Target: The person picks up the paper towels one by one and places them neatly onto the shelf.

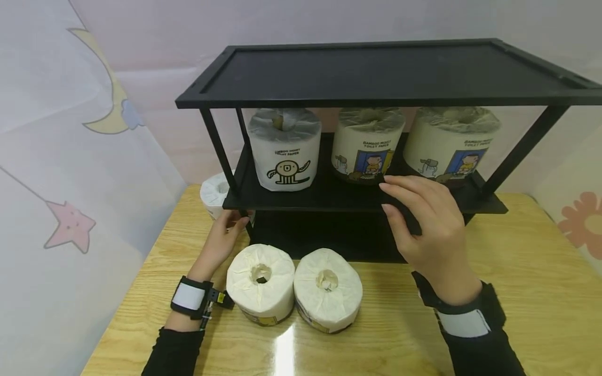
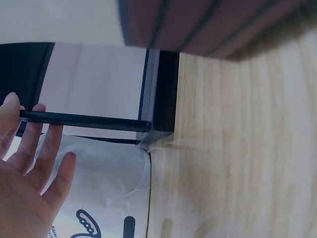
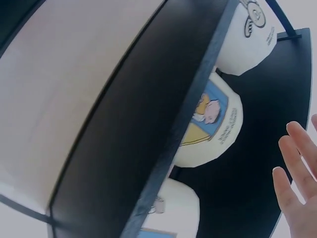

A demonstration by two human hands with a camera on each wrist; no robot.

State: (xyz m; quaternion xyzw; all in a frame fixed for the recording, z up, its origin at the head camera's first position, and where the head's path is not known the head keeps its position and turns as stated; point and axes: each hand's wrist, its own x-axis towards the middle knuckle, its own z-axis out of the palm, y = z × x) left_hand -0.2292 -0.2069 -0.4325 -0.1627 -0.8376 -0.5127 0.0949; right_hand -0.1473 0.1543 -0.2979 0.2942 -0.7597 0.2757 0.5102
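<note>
One toilet roll stands left of the rack, whose post the left hand grips; two rolls stand in front, three on the shelf; the right hand, loosely spread, hovers nearby.

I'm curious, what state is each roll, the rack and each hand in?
Left shelf roll: upright, wrapped.
Middle shelf roll: upright, wrapped.
Right shelf roll: upright, wrapped.
Front left roll: upright, wrapped.
Front right roll: upright, wrapped.
Roll beside rack: upright, partly hidden.
Black rack: standing.
Left hand: gripping a rack post.
Right hand: holding nothing.
</note>
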